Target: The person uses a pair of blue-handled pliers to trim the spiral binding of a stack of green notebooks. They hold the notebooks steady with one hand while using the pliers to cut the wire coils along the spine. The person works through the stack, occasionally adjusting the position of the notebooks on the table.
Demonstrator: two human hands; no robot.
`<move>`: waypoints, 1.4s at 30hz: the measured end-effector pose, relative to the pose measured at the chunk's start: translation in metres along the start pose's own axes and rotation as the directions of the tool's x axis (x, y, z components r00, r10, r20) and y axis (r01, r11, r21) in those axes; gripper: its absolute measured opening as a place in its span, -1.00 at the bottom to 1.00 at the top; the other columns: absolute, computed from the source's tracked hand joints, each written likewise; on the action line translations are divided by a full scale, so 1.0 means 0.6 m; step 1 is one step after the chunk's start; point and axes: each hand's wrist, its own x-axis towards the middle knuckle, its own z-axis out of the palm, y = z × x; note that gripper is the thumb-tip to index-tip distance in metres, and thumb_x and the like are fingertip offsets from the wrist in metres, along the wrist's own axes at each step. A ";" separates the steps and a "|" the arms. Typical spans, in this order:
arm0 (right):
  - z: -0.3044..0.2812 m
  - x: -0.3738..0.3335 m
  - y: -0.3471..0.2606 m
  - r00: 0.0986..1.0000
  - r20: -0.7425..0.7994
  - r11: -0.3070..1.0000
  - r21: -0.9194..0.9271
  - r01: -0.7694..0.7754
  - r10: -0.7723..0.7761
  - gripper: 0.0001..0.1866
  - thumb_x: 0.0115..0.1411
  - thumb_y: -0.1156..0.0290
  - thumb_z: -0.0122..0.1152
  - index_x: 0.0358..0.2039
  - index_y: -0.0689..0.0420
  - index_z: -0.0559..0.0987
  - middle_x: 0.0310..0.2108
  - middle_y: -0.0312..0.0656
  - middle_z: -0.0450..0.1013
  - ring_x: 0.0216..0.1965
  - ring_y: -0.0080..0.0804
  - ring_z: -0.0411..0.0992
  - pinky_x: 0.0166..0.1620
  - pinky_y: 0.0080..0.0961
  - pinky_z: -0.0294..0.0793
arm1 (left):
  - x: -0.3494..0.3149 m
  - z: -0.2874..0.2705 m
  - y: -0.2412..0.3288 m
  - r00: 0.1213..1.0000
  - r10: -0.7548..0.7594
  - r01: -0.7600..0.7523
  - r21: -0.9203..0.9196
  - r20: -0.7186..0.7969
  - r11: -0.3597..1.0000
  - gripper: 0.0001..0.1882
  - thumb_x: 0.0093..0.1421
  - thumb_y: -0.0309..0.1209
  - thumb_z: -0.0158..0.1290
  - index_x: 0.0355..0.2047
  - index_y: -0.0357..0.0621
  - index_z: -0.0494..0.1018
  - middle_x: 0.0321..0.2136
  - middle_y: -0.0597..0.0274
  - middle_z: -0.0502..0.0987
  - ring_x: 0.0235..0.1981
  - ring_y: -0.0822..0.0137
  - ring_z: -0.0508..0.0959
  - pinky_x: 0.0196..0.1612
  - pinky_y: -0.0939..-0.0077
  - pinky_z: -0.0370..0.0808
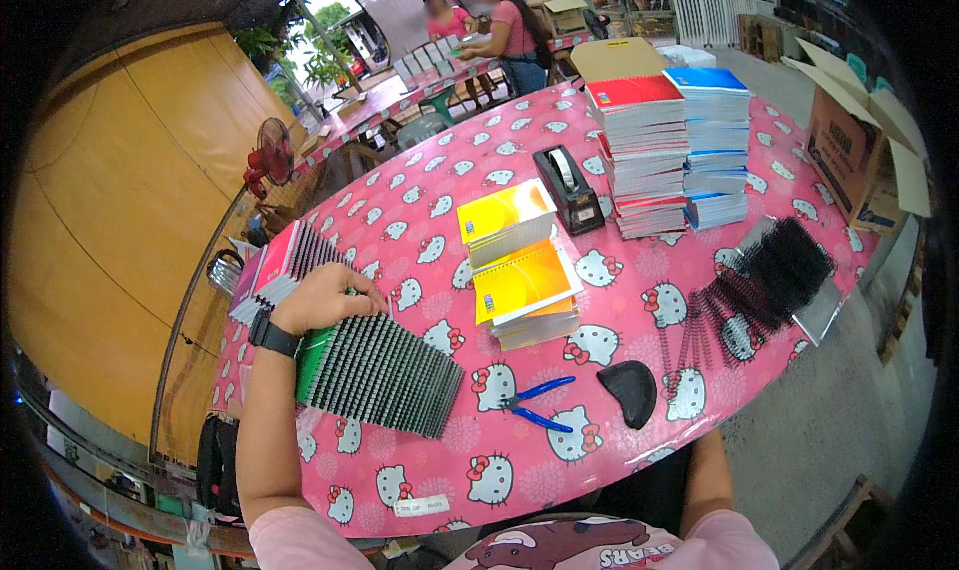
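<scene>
My left hand (325, 297), with a dark watch on its wrist, lies at the far end of a stack of green spiral-bound notebooks (380, 375). Its fingers are bent and closed against the upper edge of that stack; their tips are partly hidden. The black coils of the green notebooks face up in rows. Just beyond the hand stand more spiral-bound notebooks (290, 257) with pink and purple covers. My right forearm (707, 480) runs down at the near table edge, and its hand is hidden below the tabletop.
Yellow notebooks (524, 280) stand mid-table beside a black tape dispenser (569, 190). Blue-handled pliers (539, 403) and a black pad (628, 393) lie nearer. To the right are black coils (779, 275), red (639, 150) and blue (711, 140) stacks, and a carton (849, 150). Two people work behind.
</scene>
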 end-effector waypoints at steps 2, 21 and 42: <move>0.001 0.001 -0.005 1.000 -0.002 1.000 0.005 0.004 -0.004 -0.58 0.01 0.22 0.19 -0.13 0.16 0.51 -0.07 -0.12 0.43 -0.08 -0.24 0.41 0.00 -0.37 0.35 | -0.003 0.000 0.001 1.000 -0.001 0.001 -0.002 -0.003 1.000 -0.75 -0.06 -0.33 0.05 -0.42 -0.21 0.57 -0.46 0.16 0.59 -0.38 0.32 0.57 -0.21 0.50 0.44; 0.021 -0.014 -0.023 1.000 -0.019 0.999 0.034 -0.018 0.018 -0.60 0.02 0.21 0.18 -0.15 0.16 0.52 -0.08 -0.11 0.44 -0.08 -0.23 0.41 0.00 -0.36 0.35 | 0.000 0.007 0.006 0.999 0.025 -0.028 -0.077 -0.039 0.997 -0.74 -0.11 -0.39 -0.01 -0.45 -0.28 0.56 -0.54 0.22 0.57 -0.47 0.45 0.50 -0.31 0.57 0.42; 0.040 -0.022 -0.028 1.000 -0.016 0.998 0.055 -0.024 0.025 -0.61 0.03 0.20 0.16 -0.16 0.16 0.53 -0.09 -0.10 0.45 -0.08 -0.22 0.41 0.00 -0.34 0.35 | -0.002 0.006 0.013 0.999 0.005 -0.007 -0.049 -0.041 0.999 -0.71 -0.10 -0.37 -0.02 -0.42 -0.29 0.56 -0.52 0.19 0.57 -0.48 0.44 0.51 -0.32 0.58 0.43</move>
